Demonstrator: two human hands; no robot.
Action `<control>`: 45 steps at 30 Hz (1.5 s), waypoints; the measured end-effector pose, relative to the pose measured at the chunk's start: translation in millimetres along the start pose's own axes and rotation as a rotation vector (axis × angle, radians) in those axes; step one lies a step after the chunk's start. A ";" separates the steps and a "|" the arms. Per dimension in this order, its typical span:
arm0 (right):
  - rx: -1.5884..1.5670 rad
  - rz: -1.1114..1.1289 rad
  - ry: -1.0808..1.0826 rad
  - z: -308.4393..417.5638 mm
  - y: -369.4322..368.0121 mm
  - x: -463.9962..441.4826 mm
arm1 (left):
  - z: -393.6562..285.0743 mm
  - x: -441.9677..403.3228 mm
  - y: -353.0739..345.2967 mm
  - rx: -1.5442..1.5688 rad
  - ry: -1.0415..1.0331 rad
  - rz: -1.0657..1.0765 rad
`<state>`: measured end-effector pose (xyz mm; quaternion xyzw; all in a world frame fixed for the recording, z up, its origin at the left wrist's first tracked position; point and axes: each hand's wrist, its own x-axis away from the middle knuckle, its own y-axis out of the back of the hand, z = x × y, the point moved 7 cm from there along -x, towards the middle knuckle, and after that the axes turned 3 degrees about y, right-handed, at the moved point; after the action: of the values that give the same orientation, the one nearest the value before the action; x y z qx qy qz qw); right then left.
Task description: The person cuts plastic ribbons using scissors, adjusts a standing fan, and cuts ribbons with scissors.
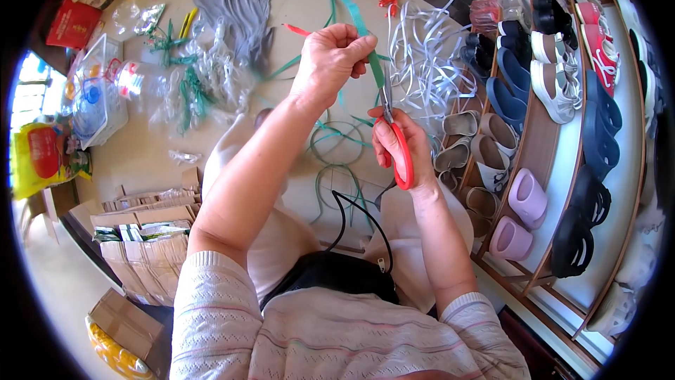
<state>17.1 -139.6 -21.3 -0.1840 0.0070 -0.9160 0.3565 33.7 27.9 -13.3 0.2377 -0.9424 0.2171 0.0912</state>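
My left hand [335, 58] is closed in a pinch on a flat green plastic strap [346, 4]. One end of the strap rises above the fingers, and the other slants down to the scissors. A short red strip [297, 30] shows just left of that hand; whether it is held I cannot tell. In my right hand [413, 142] are scissors [402, 158] with red handles, their blades pointing up at the green strap. Whether the blades touch the strap is unclear. Below the hands, loops of thin green strap [337, 163] lie on the tiled floor.
White strips [425, 56] are heaped on the floor to the right, beside a rack [541, 123] of shoes. At left lie a grey cloth [235, 11], clear plastic strips [218, 67] and a white basket [112, 116]. A cardboard box [151, 260] stands nearer me.
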 end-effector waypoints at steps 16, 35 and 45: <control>0.001 -0.002 -0.024 -3.5 3.3 1.6 | 0.8 0.9 -7.4 -0.038 0.009 0.057; -0.009 0.045 -0.011 -1.2 -1.9 2.9 | -1.9 2.8 -8.8 -0.092 0.018 0.111; 0.068 -0.002 -0.038 -3.6 4.1 3.4 | 1.9 3.4 -9.7 -0.090 0.024 0.093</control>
<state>16.2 -145.4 -24.1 -0.1892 -0.0309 -0.9124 0.3617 35.3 17.9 -10.5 0.1866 -0.9601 0.1812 0.1028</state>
